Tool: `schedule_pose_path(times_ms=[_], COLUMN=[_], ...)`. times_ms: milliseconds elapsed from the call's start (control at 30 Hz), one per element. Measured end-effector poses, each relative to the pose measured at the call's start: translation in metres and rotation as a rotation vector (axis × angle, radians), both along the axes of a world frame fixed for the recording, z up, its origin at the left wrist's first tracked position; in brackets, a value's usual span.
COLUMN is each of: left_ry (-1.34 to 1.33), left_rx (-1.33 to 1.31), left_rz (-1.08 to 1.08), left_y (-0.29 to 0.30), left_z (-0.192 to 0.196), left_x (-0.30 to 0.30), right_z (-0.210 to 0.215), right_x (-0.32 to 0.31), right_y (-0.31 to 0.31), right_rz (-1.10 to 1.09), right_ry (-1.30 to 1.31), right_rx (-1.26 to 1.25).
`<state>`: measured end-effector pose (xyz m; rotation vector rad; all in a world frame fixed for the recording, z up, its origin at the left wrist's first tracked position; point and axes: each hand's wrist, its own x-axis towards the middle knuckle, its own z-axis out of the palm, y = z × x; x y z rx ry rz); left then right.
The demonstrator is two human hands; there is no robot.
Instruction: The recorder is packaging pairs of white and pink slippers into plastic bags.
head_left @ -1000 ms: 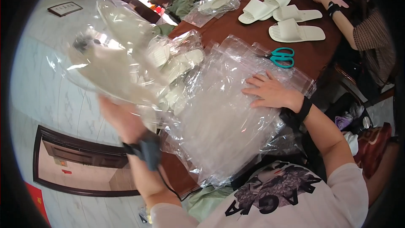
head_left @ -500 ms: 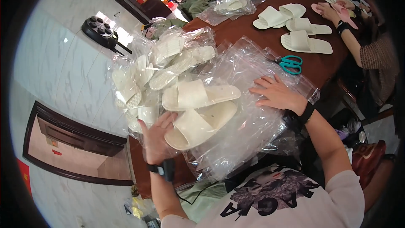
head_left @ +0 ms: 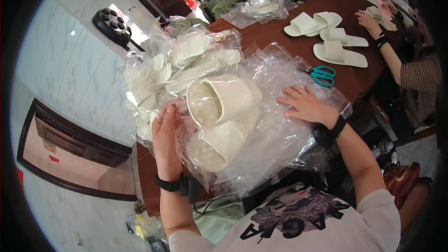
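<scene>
A pair of cream slide slippers (head_left: 237, 100) in a clear plastic bag (head_left: 184, 137) is tilted up in front of me, strap openings toward the camera. My left hand (head_left: 166, 133) is closed at the left edge of this bag, thumb and fingers gripping the film. Under the pair and to its right lies a stack of flat clear plastic bags (head_left: 275, 140). My right hand (head_left: 305, 106) rests on that stack with its fingers spread, holding nothing.
Bagged cream slippers (head_left: 186, 58) are heaped beyond my left hand. Teal-handled scissors (head_left: 323, 75) lie past my right hand. Unbagged cream slippers (head_left: 339, 53) sit farther right on the brown table (head_left: 261, 35). A co-worker's hand (head_left: 368, 22) holds slippers at the far right.
My left hand has gone from open beside the slippers to closed on the bag's edge. The bagged pair has tipped up from lying flat. My right hand stays nearly in place.
</scene>
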<state>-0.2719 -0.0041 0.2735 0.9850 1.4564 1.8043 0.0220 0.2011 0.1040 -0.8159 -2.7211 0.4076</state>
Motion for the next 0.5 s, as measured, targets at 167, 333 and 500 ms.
schedule_pose_path(times_ms=[167, 333, 500], left_ry=[-0.173, 0.168, 1.153], left_rx=[0.163, -0.115, -0.161], left_rz=[0.015, 0.107, 0.106], left_y=[0.008, -0.002, -0.006], left_z=[0.007, -0.080, -0.116], left_x=[0.030, -0.017, -0.011], right_z=[-0.008, -0.014, 0.004], right_x=[0.001, 0.001, -0.001], right_y=[0.006, 0.009, 0.005], right_rz=[-0.010, 0.007, -0.028], right_ry=[-0.052, 0.087, 0.015], right_rx=[0.020, 0.003, -0.106])
